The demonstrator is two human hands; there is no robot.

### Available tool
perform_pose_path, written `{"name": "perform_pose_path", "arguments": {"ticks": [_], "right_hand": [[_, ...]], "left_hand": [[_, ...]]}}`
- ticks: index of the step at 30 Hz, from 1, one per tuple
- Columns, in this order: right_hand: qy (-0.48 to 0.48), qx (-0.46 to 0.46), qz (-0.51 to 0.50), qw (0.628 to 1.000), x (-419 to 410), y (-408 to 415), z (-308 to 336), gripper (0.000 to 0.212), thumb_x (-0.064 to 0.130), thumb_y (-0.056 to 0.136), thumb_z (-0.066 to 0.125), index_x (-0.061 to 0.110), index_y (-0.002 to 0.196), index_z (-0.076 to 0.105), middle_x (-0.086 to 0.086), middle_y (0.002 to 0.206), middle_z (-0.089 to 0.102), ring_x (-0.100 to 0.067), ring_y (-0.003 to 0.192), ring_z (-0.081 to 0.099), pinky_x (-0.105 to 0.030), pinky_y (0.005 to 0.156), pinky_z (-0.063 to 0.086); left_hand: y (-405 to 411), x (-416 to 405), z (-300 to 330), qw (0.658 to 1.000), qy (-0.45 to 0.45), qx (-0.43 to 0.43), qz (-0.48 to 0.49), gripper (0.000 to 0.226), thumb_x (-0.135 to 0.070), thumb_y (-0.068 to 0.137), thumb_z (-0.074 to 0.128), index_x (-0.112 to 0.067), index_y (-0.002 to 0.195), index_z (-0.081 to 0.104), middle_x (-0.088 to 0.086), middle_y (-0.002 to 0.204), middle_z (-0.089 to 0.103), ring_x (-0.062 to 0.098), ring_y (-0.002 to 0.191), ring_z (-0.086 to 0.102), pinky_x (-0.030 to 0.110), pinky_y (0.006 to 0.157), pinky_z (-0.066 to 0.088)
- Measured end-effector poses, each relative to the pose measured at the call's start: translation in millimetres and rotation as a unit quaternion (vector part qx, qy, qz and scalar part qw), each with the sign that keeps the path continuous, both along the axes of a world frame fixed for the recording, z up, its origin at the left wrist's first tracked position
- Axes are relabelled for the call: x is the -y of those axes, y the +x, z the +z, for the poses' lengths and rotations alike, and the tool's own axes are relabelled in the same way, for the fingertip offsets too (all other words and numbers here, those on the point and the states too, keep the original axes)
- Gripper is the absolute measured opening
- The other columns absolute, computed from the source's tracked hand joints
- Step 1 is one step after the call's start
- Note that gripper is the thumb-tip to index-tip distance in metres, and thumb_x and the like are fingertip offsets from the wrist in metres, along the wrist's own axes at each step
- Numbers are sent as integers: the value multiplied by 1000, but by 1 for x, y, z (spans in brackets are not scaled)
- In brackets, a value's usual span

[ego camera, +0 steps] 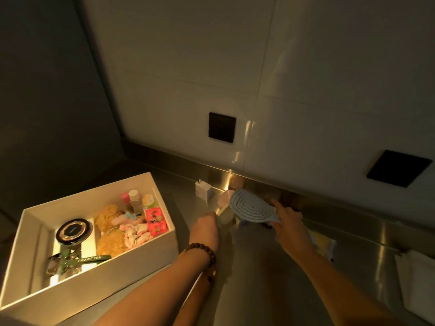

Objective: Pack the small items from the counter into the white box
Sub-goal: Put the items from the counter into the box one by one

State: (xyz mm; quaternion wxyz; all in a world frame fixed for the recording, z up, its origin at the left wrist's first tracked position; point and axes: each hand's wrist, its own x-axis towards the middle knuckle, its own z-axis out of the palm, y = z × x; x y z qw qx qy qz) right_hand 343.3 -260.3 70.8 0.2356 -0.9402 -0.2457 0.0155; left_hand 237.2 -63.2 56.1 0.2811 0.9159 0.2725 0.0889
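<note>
**Box half filled, both hands at the brush**

The box (pixel 131 260) sits open on the steel counter (pixel 259 278), off to the left, near the corner of the wall. Inside it I can see a round black-topped tin (pixel 74 231), a green strap (pixel 90 258) printed "I WANT YOU", a fluffy yellow toy (pixel 110 241), some pale hair ties (pixel 135 232), a red card (pixel 155 222) and a few small bottles (pixel 135 200) standing at the far end.

To the right of the box, close to the back wall, the right hand (pixel 288 225) grips a pale blue brush (pixel 253 208) by its near end, fingers curled round it, the head tilted up off the counter. The left hand (pixel 204 228), with a bead bracelet (pixel 202 251) on its wrist, reaches in beside it; its fingertips pinch something small and pale that I cannot make out.

A white charger (pixel 203 189) stands on the counter just behind the brush, apart from both hands. Two black sockets (pixel 222 127) are set in the wall above. A white cloth (pixel 416 278) lies at the far right edge.
</note>
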Motion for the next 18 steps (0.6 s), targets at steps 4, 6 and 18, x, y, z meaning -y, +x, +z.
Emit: {"name": "perform_pose_path", "arguments": {"ticks": [4,6,18], "right_hand": [[68,20,-23,997,-19,-15,45,49,18,92,55,14,139,40,-11,129,49,-31,121,46,-53,97,40],[107,27,-18,994,-38,-24,66,33,17,92,56,14,124,52,-9,122,53,-28,117,50,-47,95,43],[105,37,238,965,-209,-110,116,35,20,88,63,14,122,59,-6,116,57,-22,105,55,-30,87,41]], "left_hand": [[-16,-6,58,990,9,130,44,15,-13,86,51,-13,97,61,10,95,64,27,90,60,35,75,46],[-30,-22,90,983,16,173,61,12,-15,85,54,-11,95,59,9,93,62,27,89,58,34,72,43],[-195,-176,174,928,75,242,272,7,-26,84,63,-22,85,57,-2,81,61,9,70,52,20,53,33]]}}
